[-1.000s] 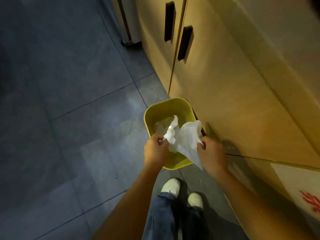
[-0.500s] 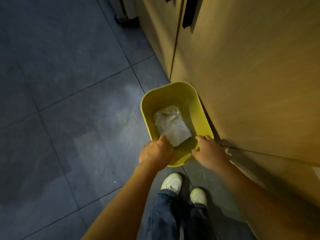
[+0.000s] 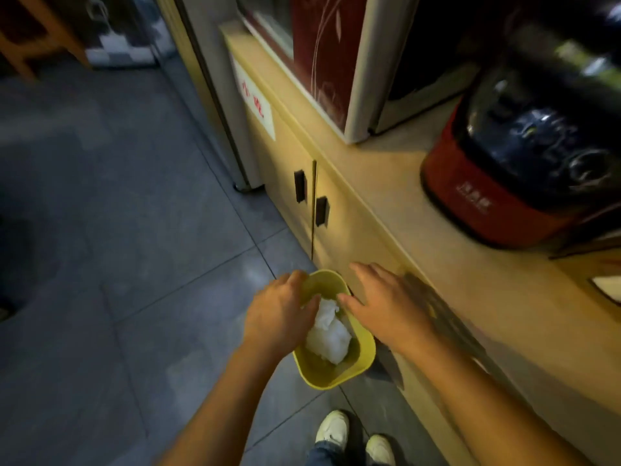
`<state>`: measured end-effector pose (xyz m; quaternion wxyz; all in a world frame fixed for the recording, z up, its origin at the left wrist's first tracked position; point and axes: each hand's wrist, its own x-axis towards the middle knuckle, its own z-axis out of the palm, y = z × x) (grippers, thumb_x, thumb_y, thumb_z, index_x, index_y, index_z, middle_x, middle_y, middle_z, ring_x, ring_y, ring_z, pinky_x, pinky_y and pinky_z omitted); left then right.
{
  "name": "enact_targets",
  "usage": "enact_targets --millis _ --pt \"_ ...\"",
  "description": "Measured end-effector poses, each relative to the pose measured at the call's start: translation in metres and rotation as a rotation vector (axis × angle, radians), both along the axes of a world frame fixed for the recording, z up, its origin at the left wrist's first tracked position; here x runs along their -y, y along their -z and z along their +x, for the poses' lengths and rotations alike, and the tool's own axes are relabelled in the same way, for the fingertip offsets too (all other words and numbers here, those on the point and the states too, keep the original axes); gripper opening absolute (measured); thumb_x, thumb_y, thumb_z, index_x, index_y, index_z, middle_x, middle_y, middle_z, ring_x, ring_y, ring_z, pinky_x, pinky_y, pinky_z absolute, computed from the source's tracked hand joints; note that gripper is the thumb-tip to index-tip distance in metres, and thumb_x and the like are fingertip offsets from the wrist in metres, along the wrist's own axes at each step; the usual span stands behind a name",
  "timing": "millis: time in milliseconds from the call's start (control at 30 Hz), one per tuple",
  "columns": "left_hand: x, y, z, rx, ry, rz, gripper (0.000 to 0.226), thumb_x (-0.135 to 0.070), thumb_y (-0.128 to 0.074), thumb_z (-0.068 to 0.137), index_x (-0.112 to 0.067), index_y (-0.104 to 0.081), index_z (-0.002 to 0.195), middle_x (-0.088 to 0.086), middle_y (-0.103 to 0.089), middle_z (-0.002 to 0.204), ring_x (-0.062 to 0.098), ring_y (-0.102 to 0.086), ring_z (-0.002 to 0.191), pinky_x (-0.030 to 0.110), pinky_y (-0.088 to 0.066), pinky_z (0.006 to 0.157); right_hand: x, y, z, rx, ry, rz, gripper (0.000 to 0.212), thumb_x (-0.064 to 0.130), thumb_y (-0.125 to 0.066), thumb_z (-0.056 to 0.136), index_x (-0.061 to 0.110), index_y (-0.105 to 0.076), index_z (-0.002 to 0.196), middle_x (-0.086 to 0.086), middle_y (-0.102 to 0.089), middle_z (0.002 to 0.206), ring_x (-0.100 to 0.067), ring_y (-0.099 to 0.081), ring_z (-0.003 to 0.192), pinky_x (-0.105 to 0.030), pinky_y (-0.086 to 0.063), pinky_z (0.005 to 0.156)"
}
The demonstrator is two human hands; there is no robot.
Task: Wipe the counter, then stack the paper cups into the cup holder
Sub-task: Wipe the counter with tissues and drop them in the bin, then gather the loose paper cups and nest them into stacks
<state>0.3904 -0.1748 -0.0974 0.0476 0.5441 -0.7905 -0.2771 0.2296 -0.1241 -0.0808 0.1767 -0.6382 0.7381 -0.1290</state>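
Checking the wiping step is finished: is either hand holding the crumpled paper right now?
No: the crumpled paper lies inside the yellow bin, with the left hand and right hand open above it.

Head-worn wide-angle view, looking steeply down — near both hands, floor [image 3: 117, 230] and counter [image 3: 420, 210] edge

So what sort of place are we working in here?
Probably a small kitchen or drinks corner: a wooden counter over cupboard doors, a red appliance on top, and a yellow waste bin on the tiled floor.

Yellow bin [image 3: 349, 371], lower centre; white crumpled paper [image 3: 327, 334] inside. Grey tiled floor [image 3: 117, 247]. Beige counter [image 3: 420, 237]. Red-and-black appliance [image 3: 517, 169], right.
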Motion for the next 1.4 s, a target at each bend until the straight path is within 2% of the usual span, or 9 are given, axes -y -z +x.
enact_targets --millis 133,267,400,533,700,867,1067,1200,1400 --pt "-0.003 -0.074 -0.012 -0.14 0.007 -0.049 0.042 -0.039 -0.053 0.089 -0.022 -0.049 0.127 0.003 -0.061 0.124 0.023 -0.057 0.113 0.037 -0.05 0.087 -0.017 -0.077 -0.01 -0.036 0.076 -0.136 0.043 0.047 -0.051 0.084 0.016 -0.048 0.113 -0.009 -0.064 0.102 -0.032 -0.06 0.089 -0.037 -0.046 0.067" --pt "-0.016 -0.13 -0.034 -0.231 0.108 -0.102 0.041 -0.046 -0.051 0.088 -0.027 -0.051 0.124 -0.002 -0.063 0.119 0.017 -0.06 0.106 0.031 -0.048 0.078 -0.045 -0.131 -0.026 -0.049 0.174 -0.235 0.043 0.043 -0.057 0.083 0.018 -0.051 0.117 -0.006 -0.066 0.099 -0.028 -0.062 0.085 -0.032 -0.043 0.064" --pt "-0.034 -0.168 -0.066 -0.287 0.277 -0.123 0.047 -0.06 -0.049 0.082 -0.032 -0.052 0.12 -0.008 -0.065 0.112 0.008 -0.06 0.102 0.028 -0.046 0.073 -0.085 -0.165 -0.045 -0.084 0.302 -0.291 0.042 0.042 -0.056 0.083 0.019 -0.05 0.118 -0.005 -0.066 0.103 -0.027 -0.061 0.091 -0.032 -0.043 0.068" --pt "-0.059 -0.193 -0.108 -0.294 0.474 -0.095 0.043 -0.058 -0.05 0.083 -0.031 -0.053 0.117 -0.009 -0.065 0.108 0.007 -0.06 0.099 0.029 -0.048 0.075 -0.138 -0.186 -0.073 -0.095 0.451 -0.308 0.042 0.044 -0.053 0.085 0.021 -0.05 0.119 -0.002 -0.064 0.106 -0.025 -0.059 0.093 -0.03 -0.042 0.069" --pt "-0.108 -0.21 -0.159 -0.311 0.692 -0.048 0.046 -0.06 -0.052 0.081 -0.032 -0.055 0.116 -0.011 -0.065 0.103 0.005 -0.061 0.095 0.028 -0.049 0.079 -0.208 -0.195 -0.105 -0.107 0.637 -0.273 0.042 0.048 -0.048 0.087 0.028 -0.045 0.124 0.001 -0.063 0.113 -0.022 -0.06 0.093 -0.033 -0.046 0.073" --pt "-0.161 -0.212 -0.207 -0.252 0.869 -0.026 0.046 -0.061 -0.051 0.081 -0.035 -0.054 0.118 -0.013 -0.066 0.11 0.003 -0.06 0.098 0.027 -0.05 0.081 -0.266 -0.198 -0.138 -0.115 0.781 -0.235 0.043 0.047 -0.047 0.088 0.026 -0.045 0.125 0.0 -0.061 0.116 -0.021 -0.057 0.1 -0.034 -0.045 0.079" --pt "-0.198 -0.208 -0.259 -0.209 0.919 -0.051 0.04 -0.059 -0.051 0.082 -0.037 -0.054 0.115 -0.014 -0.066 0.108 0.003 -0.06 0.095 0.025 -0.05 0.076 -0.31 -0.197 -0.179 -0.105 0.908 -0.212 0.041 0.044 -0.047 0.088 0.026 -0.045 0.125 0.002 -0.059 0.121 -0.018 -0.056 0.103 -0.033 -0.044 0.083" --pt "-0.213 -0.203 -0.293 -0.198 0.917 -0.097 0.036 -0.055 -0.053 0.084 -0.036 -0.055 0.115 -0.013 -0.066 0.107 0.005 -0.061 0.093 0.023 -0.046 0.073 -0.34 -0.196 -0.212 -0.131 0.928 -0.22 0.028 0.037 -0.051 0.087 0.024 -0.05 0.112 0.0 -0.06 0.111 -0.015 -0.056 0.095 -0.03 -0.047 0.081" --pt "-0.234 -0.204 -0.339 -0.251 0.888 -0.074 0.033 -0.047 -0.057 0.085 -0.028 -0.058 0.113 -0.008 -0.066 0.1 0.008 -0.061 0.09 0.03 -0.052 0.076 -0.388 -0.192 -0.259 -0.064 1.01 -0.18 0.035 0.035 -0.046 0.087 0.016 -0.052 0.115 -0.006 -0.059 0.113 -0.025 -0.055 0.099 -0.04 -0.047 0.083"
